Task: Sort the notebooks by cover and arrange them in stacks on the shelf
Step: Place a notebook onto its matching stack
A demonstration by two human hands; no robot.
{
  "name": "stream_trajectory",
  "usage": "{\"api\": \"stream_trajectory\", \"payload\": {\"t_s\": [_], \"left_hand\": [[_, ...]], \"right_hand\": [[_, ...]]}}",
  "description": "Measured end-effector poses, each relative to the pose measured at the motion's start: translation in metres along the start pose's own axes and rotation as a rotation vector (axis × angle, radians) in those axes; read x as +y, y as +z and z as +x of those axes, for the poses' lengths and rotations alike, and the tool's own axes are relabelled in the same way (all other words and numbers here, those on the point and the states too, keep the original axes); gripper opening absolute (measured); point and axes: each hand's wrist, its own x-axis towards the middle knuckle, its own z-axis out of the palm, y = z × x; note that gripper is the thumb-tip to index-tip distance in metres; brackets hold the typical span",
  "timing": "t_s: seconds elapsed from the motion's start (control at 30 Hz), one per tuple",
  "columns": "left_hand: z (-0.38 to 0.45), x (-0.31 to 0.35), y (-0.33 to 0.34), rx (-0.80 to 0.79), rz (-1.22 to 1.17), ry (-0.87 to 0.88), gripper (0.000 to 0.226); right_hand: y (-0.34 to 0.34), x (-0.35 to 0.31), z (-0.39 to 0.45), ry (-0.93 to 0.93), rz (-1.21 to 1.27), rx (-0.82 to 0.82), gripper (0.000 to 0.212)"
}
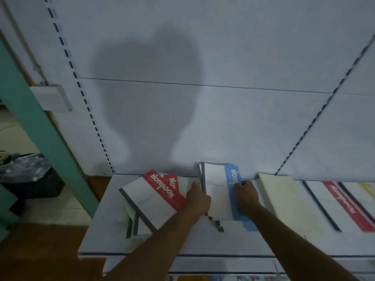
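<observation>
Both our hands are on the blue-cover notebooks (223, 191), a small bundle tilted up off the shelf (95, 236) near the back panel. Our left hand (197, 199) curls round the bundle's left edge, fingers tucked behind the covers; our right hand (246, 192) grips the blue-striped right edge, thumb on the front. Neither hand is loose.

What could go wrong: the bundle's lower corners already show as a staggered staircase, so the notebooks are not squared. If we ease either grip while it stands tilted, the inner ones may slide out and fan across the shelf. The red-cover notebooks (156, 195) lie in a loose, skewed pile just beside our left wrist, at about 9 o'clock from the bundle; a careless sweep of that forearm could knock them further askew or toward the shelf's front lip.

From our left hand the blue covers sit at 3 o'clock, touching the fingers; from our right hand they sit at 9 o'clock, under the thumb. At 3 o'clock from our right hand lies a cream-cover stack (288, 201), near but apart, and farther right another red-striped notebook (345, 205) lies flat, so the sorting looks unfinished.
</observation>
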Motion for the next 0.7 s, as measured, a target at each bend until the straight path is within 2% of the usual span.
{"api": "stream_trajectory", "payload": {"t_s": [0.2, 0.33, 0.47, 0.6, 0.7], "left_hand": [[0.022, 0.015, 0.050, 0.003, 0.201, 0.043, 0.031], [0.032, 0.011, 0.069, 0.005, 0.376, 0.012, 0.030], [0.035, 0.010, 0.077, -0.053, 0.509, -0.029, 0.032], [0.035, 0.010, 0.079, -0.061, 0.581, -0.017, 0.039], [0.030, 0.012, 0.072, -0.042, 0.545, 0.000, 0.041]], "right_hand": [[-0.041, 0.031, 0.040, -0.003, -0.076, -0.045, 0.009], [-0.045, 0.049, 0.061, -0.006, -0.277, -0.126, 0.027], [-0.040, 0.056, 0.069, -0.047, -0.412, -0.178, 0.035], [-0.036, 0.055, 0.070, -0.062, -0.473, -0.169, 0.039], [-0.037, 0.048, 0.061, -0.100, -0.482, -0.103, 0.044]]}}
